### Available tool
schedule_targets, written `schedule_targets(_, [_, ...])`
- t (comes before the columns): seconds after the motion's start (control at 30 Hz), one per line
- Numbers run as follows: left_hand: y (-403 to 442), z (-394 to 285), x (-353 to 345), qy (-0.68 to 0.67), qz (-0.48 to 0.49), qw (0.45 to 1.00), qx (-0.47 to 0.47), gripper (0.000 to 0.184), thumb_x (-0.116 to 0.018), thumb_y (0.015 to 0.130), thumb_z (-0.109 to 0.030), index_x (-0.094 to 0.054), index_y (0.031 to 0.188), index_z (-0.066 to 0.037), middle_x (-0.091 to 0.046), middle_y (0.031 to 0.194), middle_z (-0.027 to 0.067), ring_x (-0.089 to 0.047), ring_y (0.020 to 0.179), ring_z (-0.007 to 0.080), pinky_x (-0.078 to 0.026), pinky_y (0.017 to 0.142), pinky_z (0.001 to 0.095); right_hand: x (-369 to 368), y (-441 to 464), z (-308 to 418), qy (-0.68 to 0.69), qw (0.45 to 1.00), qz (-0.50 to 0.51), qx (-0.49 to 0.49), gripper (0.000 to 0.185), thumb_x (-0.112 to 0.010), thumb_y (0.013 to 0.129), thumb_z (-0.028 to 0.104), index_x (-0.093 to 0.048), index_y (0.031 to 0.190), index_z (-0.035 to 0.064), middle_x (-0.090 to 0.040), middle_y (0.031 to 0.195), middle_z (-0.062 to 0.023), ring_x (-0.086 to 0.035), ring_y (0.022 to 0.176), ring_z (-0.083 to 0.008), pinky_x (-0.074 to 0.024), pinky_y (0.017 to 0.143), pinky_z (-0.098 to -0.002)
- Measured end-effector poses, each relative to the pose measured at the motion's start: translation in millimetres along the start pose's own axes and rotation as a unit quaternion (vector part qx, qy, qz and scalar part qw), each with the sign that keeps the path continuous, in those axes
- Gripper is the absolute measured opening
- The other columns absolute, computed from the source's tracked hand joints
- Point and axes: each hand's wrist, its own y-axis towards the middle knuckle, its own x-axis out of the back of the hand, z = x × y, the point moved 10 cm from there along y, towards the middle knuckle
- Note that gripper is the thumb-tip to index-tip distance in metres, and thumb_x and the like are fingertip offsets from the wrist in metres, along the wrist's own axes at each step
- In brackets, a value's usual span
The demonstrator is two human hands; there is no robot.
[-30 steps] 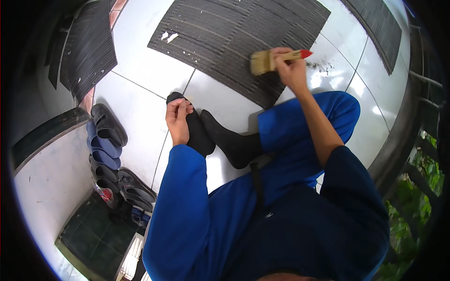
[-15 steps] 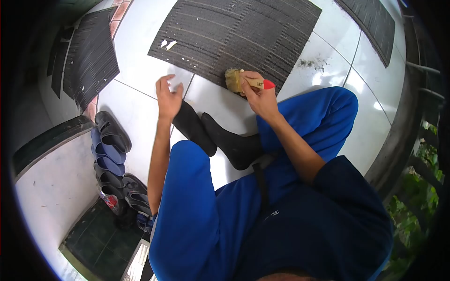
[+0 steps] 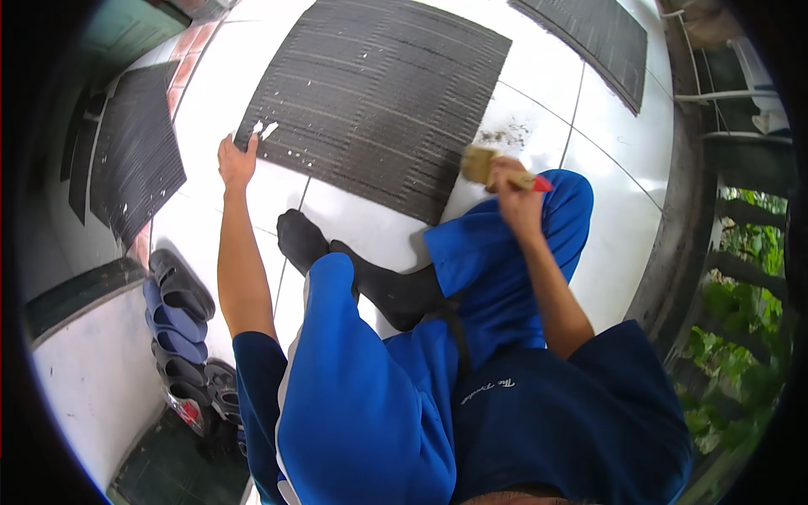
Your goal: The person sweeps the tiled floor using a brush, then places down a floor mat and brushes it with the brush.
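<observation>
My right hand is closed around the handle of a wide paintbrush. The bristles are pale, and the handle ends in red. It hangs above the white tiles, right of the dark grey ribbed mat, slightly blurred. My left hand is at the mat's near left corner, thumb and fingers apart with the corner between them. Whether the fingers press on the mat I cannot tell. White scraps and small crumbs lie on the mat near that hand.
Dark dirt is scattered on the tiles right of the mat. Another mat lies at the far right, one more at the left. Several sandals line the left wall. My socked feet are in front of me.
My left hand has reached out and left to the mat's corner. My right hand has carried the paintbrush away from the mat's near edge to the right. The view has shifted.
</observation>
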Motion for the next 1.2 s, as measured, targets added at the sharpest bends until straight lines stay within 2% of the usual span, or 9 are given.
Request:
schedule_targets(0.2, [14.7, -16.9, 5.9, 0.140, 0.043, 0.988, 0.045, 0.093, -0.061, 0.085, -0.069, -0.042, 0.147, -0.002, -0.049, 0.138, 0.0225, -0.044, 0.130, 0.0408, -0.037, 0.107, 0.0534, -47.2, -24.2, 30.4, -0.070, 0.984, 0.150, 0.063, 0.017, -0.067, 0.090, 0.007, -0.068, 0.106, 0.0055, -0.072, 0.106, -0.0174, -0.071, 0.093, -0.0324, -0.0555, 0.081, -0.0360])
schedule_targets(0.37, [10.1, -37.7, 32.9, -0.156, 0.137, 0.978, 0.017, 0.060, -0.075, 0.085, -0.050, -0.072, 0.107, 0.005, -0.074, 0.096, 0.0150, -0.068, 0.090, 0.0224, -0.050, 0.087, 0.0346, -67.3, -38.2, 33.9, -0.065, 0.974, 0.196, 0.093, 0.016, -0.066, 0.092, 0.010, -0.068, 0.107, 0.0055, -0.071, 0.108, -0.0181, -0.070, 0.095, -0.0358, -0.0553, 0.083, -0.0368])
schedule_targets(0.47, [7.6, -72.5, 95.6, -0.111, 0.029, 0.993, -0.004, 0.057, -0.075, 0.086, -0.049, -0.072, 0.109, 0.003, -0.074, 0.099, 0.0167, -0.068, 0.093, 0.0243, -0.049, 0.089, 0.0359, -56.3, -32.0, 21.9, -0.029, 0.988, 0.128, 0.082, 0.018, -0.067, 0.092, 0.013, -0.068, 0.107, 0.0033, -0.073, 0.105, -0.0163, -0.072, 0.092, -0.0292, -0.0551, 0.082, -0.0344])
schedule_targets(0.57, [24.4, -58.5, 82.7, -0.010, 0.004, 0.998, -0.068, 0.059, -0.075, 0.085, -0.046, -0.067, 0.117, 0.003, -0.067, 0.109, 0.0251, -0.065, 0.102, 0.0335, -0.050, 0.091, 0.0401, -35.4, -13.4, -19.2, 0.035, 0.996, 0.017, -0.085, 0.027, -0.062, 0.094, 0.017, -0.068, 0.112, -0.0017, -0.070, 0.085, -0.0073, -0.063, 0.077, -0.0104, -0.0522, 0.073, -0.0280])
schedule_targets(0.7, [16.8, -49.7, 29.7, 0.031, 0.082, 0.993, -0.078, 0.075, -0.076, 0.082, -0.050, -0.057, 0.131, 0.004, -0.058, 0.124, 0.0286, -0.058, 0.114, 0.0411, -0.046, 0.099, 0.0457, -31.0, -3.5, -65.0, 0.117, 0.958, -0.046, -0.258, 0.042, -0.057, 0.095, 0.027, -0.065, 0.127, 0.0003, -0.069, 0.089, -0.0094, -0.063, 0.080, -0.0118, -0.0515, 0.073, -0.0276])
schedule_targets(0.83, [-16.4, -65.2, 8.6, 0.108, 0.100, 0.989, -0.022, 0.088, -0.071, 0.082, -0.057, -0.043, 0.144, 0.000, -0.040, 0.146, 0.0258, -0.038, 0.133, 0.0443, -0.031, 0.112, 0.0518, -58.5, -9.6, -46.4, 0.161, 0.962, -0.040, -0.218, 0.038, -0.057, 0.099, 0.027, -0.065, 0.130, 0.0059, -0.067, 0.109, -0.0075, -0.060, 0.098, -0.0123, -0.0480, 0.086, -0.0254])
schedule_targets(0.93, [-24.9, -70.7, 12.6, 0.097, 0.077, 0.992, -0.008, 0.090, -0.071, 0.081, -0.058, -0.042, 0.144, -0.001, -0.039, 0.145, 0.0238, -0.037, 0.132, 0.0440, -0.033, 0.111, 0.0511, -73.1, -8.9, -32.9, 0.070, 0.983, -0.034, -0.169, 0.036, -0.057, 0.100, 0.028, -0.066, 0.125, 0.0034, -0.067, 0.108, -0.0057, -0.059, 0.102, -0.0128, -0.0449, 0.092, -0.0272])
schedule_targets(1.03, [-28.7, -71.3, 14.9, 0.093, 0.072, 0.993, -0.007, 0.088, -0.070, 0.082, -0.059, -0.043, 0.144, -0.002, -0.040, 0.144, 0.0229, -0.038, 0.131, 0.0437, -0.033, 0.111, 0.0511, -70.4, -8.4, -24.9, 0.259, 0.931, -0.080, -0.243, 0.034, -0.056, 0.101, 0.028, -0.067, 0.121, 0.0032, -0.066, 0.110, -0.0049, -0.058, 0.103, -0.0129, -0.0441, 0.094, -0.0287])
schedule_targets(1.2, [-23.5, -62.7, 7.5, 0.097, 0.047, 0.993, -0.047, 0.087, -0.069, 0.083, -0.060, -0.043, 0.144, -0.004, -0.040, 0.144, 0.0228, -0.038, 0.130, 0.0436, -0.032, 0.111, 0.0519, -78.1, -7.6, 53.0, 0.278, 0.951, -0.007, -0.133, 0.034, -0.060, 0.099, 0.030, -0.068, 0.115, 0.0008, -0.056, 0.113, -0.0117, -0.056, 0.105, -0.0180, -0.0471, 0.092, -0.0318])
